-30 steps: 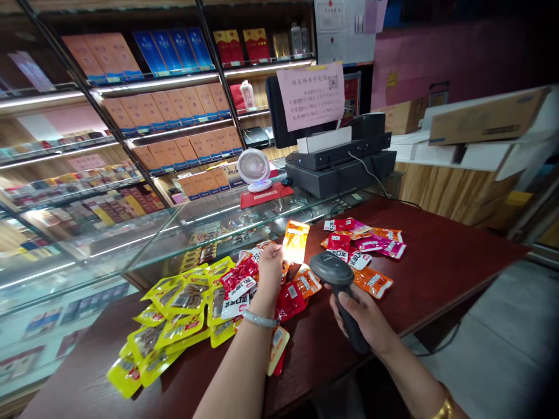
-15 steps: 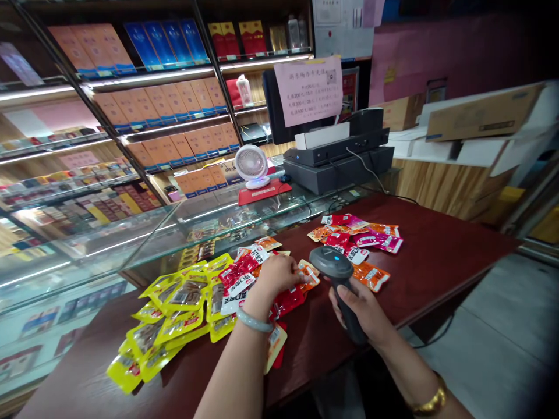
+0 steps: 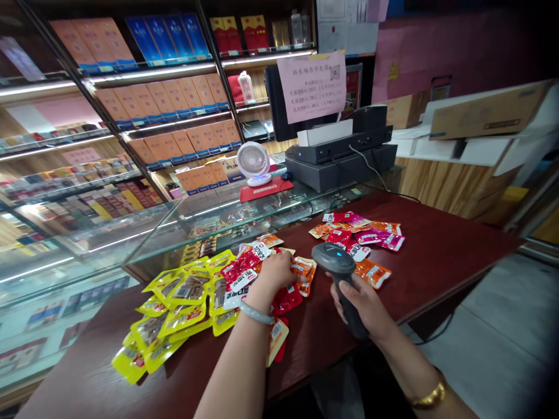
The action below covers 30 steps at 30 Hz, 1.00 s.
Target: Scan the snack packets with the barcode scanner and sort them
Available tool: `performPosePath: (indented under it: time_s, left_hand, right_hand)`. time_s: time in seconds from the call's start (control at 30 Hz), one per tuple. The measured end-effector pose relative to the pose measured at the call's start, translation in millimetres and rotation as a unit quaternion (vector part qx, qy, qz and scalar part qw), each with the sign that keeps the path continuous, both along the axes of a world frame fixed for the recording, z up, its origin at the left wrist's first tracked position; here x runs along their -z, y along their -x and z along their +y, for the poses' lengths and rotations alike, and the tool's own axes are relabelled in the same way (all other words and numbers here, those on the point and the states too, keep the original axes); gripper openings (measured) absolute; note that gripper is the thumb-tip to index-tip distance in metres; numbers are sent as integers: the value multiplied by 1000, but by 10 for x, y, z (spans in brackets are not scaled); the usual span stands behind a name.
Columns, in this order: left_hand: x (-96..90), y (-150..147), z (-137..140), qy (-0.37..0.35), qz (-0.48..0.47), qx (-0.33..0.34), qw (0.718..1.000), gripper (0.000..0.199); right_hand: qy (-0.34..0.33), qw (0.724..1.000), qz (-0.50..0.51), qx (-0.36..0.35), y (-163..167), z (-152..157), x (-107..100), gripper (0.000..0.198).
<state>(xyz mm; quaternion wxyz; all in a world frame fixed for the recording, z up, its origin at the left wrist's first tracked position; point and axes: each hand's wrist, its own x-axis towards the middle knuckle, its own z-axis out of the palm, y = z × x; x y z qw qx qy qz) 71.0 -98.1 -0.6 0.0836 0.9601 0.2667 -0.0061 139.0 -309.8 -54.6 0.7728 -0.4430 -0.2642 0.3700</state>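
My right hand is wrapped round the handle of a dark grey barcode scanner, its head pointing left and away. My left hand, with a pale bangle on its wrist, is closed at the fingertips on a small orange snack packet. Another orange-and-cream packet lies right beside those fingers. Under and around this hand are red snack packets, partly hidden by it. Left of it spreads a pile of yellow-edged snack packets. Beyond the scanner lies a second group of red, orange and purple packets.
The packets lie on a dark red tabletop beside a glass display case. A small white fan, a cash drawer and a monitor with a pink notice stand behind. Cartons are stacked at right.
My left fingers have shifted slightly, and the orange packet at their tips now overlaps the one beside it. The scanner stays in my right hand at nearly the same place. The view has tilted slightly.
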Motion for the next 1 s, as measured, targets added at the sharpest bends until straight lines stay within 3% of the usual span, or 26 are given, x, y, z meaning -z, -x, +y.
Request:
performPosePath:
  time_s: [0.3, 0.37, 0.5, 0.67, 0.83, 1.0]
  left_hand:
    - [10, -4, -125, -72, 26, -29, 997, 55]
    - [41, -22, -125, -57, 12, -34, 998, 53]
    - [131, -81, -29, 47, -94, -87, 991, 49]
    - [244, -174, 170, 155, -299, -179, 925, 29]
    - [342, -265, 259, 266, -431, -193, 840, 28]
    - [399, -309, 245, 286, -446, -176, 830, 26]
  right_hand:
    - [5, 1000, 1, -1, 4, 2, -10, 40]
    - [6, 1000, 3, -4, 2, -3, -12, 39]
    - [5, 999, 19, -27, -15, -15, 2, 41]
    - [19, 995, 37, -89, -59, -29, 28, 46]
    - [20, 994, 36, -104, -66, -27, 32, 42]
    - [26, 993, 44, -111, -67, -25, 48, 47]
